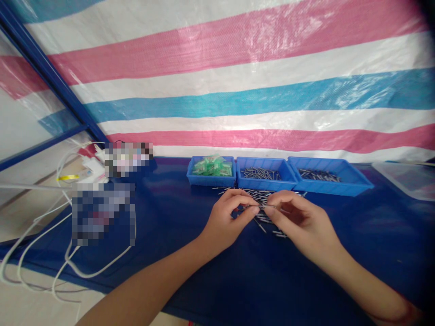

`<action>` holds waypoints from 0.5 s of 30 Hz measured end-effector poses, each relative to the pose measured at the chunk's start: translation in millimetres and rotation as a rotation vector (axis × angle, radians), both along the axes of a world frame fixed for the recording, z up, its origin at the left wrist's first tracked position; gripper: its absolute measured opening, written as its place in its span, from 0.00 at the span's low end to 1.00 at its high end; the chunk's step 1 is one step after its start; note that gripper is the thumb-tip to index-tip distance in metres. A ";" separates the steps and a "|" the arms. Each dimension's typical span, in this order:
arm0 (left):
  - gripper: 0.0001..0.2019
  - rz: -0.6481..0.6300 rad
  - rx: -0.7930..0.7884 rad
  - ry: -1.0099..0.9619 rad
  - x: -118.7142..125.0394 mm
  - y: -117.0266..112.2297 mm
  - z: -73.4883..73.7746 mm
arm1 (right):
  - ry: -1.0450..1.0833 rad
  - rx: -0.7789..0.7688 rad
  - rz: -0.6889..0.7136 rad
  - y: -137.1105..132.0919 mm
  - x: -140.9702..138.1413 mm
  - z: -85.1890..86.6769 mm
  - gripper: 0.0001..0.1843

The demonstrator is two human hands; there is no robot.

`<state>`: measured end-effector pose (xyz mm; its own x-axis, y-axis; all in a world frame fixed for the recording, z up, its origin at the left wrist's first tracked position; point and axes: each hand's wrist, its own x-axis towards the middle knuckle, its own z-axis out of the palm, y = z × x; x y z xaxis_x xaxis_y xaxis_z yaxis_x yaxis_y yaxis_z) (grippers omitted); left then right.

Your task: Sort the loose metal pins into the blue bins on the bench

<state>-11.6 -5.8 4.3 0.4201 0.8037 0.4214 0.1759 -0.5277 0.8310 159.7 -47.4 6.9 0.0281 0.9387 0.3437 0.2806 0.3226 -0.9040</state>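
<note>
My left hand (231,215) is closed, thumb and forefinger pinching a thin metal pin that looks dark and slender. Facing it, my right hand (299,219) also pinches at a thin metal pin, its fingertips almost touching the left ones. Whether it is one pin or two between them I cannot tell. Under and behind the fingers lies a loose pile of slim metal pins (261,196) on the blue table (163,217). My right hand partly hides the pile. Their exact kind is too small to make out.
Behind the pile stand three blue bins: one with green plastic packets (212,166), a middle bin (267,183) and a right bin (333,186), both with metal pins. A clear plastic lid or tray (404,181) lies far right. White cables (98,274) loop at the left.
</note>
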 end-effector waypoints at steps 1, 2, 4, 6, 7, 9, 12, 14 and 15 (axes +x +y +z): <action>0.06 -0.019 0.007 0.013 0.2 -0.4 0.1 | -0.066 0.027 0.001 -0.8 0.6 0.9 0.05; 0.07 -0.034 0.015 0.030 0.3 -0.8 0.2 | -0.136 0.051 -0.001 -1.2 1.7 2.0 0.06; 0.08 -0.044 0.037 0.069 0.2 -1.2 0.2 | -0.255 0.079 -0.026 0.1 6.1 4.1 0.07; 0.10 -0.038 0.065 0.116 -0.7 -1.0 -0.2 | -0.305 0.093 -0.095 4.8 15.4 6.0 0.08; 0.11 -0.034 0.084 0.147 -1.4 -0.7 -0.6 | -0.310 0.098 -0.153 8.2 22.2 6.7 0.08; 0.13 -0.022 0.133 0.232 -3.4 0.2 -1.9 | -0.327 0.096 -0.302 16.3 40.2 7.7 0.09; 0.13 -0.019 0.213 0.405 -5.9 1.2 -4.6 | -0.406 0.064 -0.563 29.1 73.9 6.6 0.12; 0.13 -0.034 0.260 0.507 -6.8 1.3 -6.9 | -0.540 0.070 -0.677 37.2 95.9 2.8 0.13; 0.13 -0.045 0.281 0.546 -7.1 1.4 -8.2 | -0.655 0.083 -0.700 40.8 105.1 0.1 0.14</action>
<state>-18.7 -4.4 -3.9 0.6658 0.6695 0.3292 0.5093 -0.7303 0.4552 264.7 -6.7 7.0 0.3519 0.7535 0.5553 0.8748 -0.0538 -0.4814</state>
